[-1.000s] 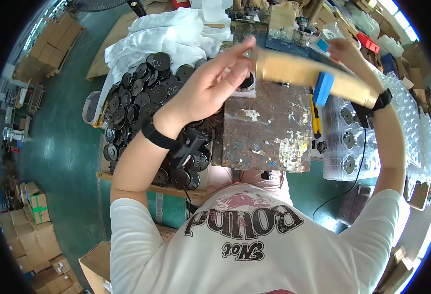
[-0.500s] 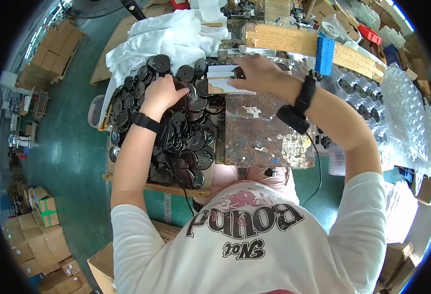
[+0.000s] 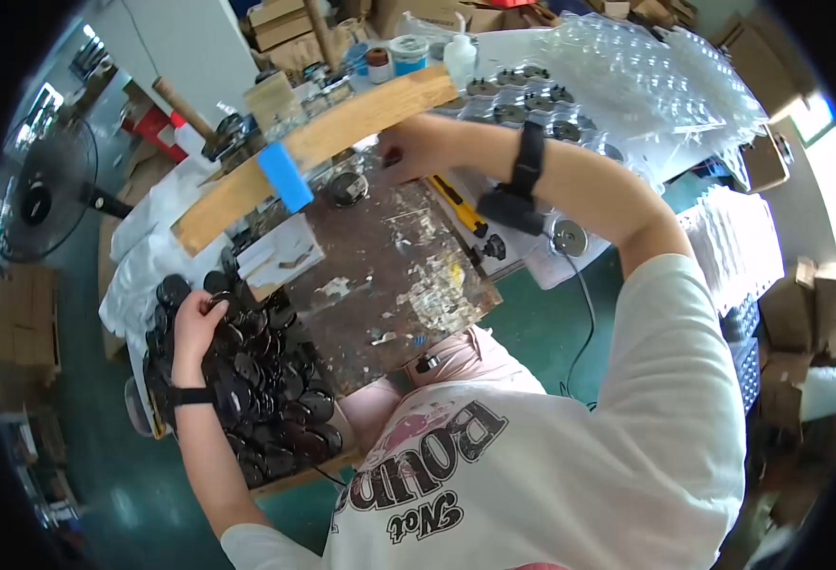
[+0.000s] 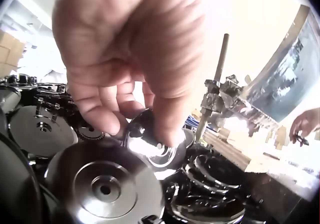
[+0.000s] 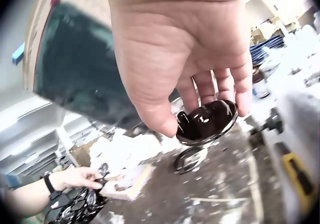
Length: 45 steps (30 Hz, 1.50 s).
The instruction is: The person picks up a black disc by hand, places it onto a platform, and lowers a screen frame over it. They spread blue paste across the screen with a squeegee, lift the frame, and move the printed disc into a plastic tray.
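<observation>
My left hand (image 3: pixel 195 331) is over a heap of glossy black discs (image 3: pixel 294 404) at the left. In the left wrist view its thumb and fingertips pinch one black disc (image 4: pixel 145 139) by the edge, close above a larger disc (image 4: pixel 106 186) with a central hole. My right hand (image 3: pixel 418 150) is over the far right part of the stained work board (image 3: pixel 370 275). The right wrist view shows its thumb and fingers gripping a dark, shiny round disc (image 5: pixel 207 121) by the rim. Below that disc, a dark ring-shaped piece (image 5: pixel 190 159) rests on the board.
A wooden bar (image 3: pixel 380 119) with a blue block (image 3: pixel 285 178) crosses above the board's far side. A white tray (image 3: pixel 294 249) sits at the board's left edge, a yellow utility knife (image 3: pixel 458 204) at its right. Clear plastic trays (image 3: pixel 646 81) lie farther right.
The view has turned, with the head now aimed more to the right. My right hand has moved from the white tray to the far right of the board. My left hand stays at the heap.
</observation>
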Motion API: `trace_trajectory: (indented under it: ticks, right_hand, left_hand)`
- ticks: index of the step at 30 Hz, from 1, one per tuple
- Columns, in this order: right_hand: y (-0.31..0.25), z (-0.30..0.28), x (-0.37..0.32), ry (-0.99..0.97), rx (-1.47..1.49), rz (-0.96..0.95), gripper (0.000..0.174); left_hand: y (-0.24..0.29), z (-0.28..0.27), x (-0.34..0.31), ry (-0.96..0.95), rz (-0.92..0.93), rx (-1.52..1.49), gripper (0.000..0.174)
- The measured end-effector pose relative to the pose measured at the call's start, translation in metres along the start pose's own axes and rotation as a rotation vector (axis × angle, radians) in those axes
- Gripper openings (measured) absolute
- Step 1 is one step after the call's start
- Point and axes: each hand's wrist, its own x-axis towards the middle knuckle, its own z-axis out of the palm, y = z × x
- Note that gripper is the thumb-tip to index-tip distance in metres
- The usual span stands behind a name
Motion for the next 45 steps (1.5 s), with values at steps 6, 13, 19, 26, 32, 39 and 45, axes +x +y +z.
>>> trace_trajectory:
  ticks: [6, 13, 19, 26, 32, 39, 45]
  right_hand:
    - [0.151, -0.029, -0.095, 0.205, -0.103, 0.461, 0.042]
    - [0.249, -0.029, -0.163, 0.162, -0.142, 0.829, 0.042]
    - [0.234, -0.035, -0.132, 0.290, -0.163, 0.692, 0.040]
    - [0.090, -0.068, -0.064, 0.523, 0.008, 0.161, 0.030]
    - [0.015, -0.087, -0.038, 0.478, 0.376, -0.103, 0.028]
    - [0.004, -0.093, -0.031, 0.259, 0.762, -0.114, 0.027]
    - [0.003, -0.090, -0.029, -0.022, 0.639, -0.110, 0.028]
  left_hand:
    - [0.027, -0.025, -0.014, 0.119, -0.155, -0.580, 0.017]
    - [0.079, -0.025, -0.025, -0.006, -0.089, -0.705, 0.040]
    - [0.107, -0.005, 0.002, -0.010, 0.211, -0.575, 0.038]
    - [0.144, 0.026, 0.044, -0.016, 0.311, -0.306, 0.037]
    - [0.140, 0.047, 0.048, 0.219, 0.530, 0.088, 0.036]
    - [0.128, 0.018, 0.050, -0.050, 0.625, 0.316, 0.036]
    - [0.120, 0.010, 0.030, 0.082, 0.703, 0.126, 0.042]
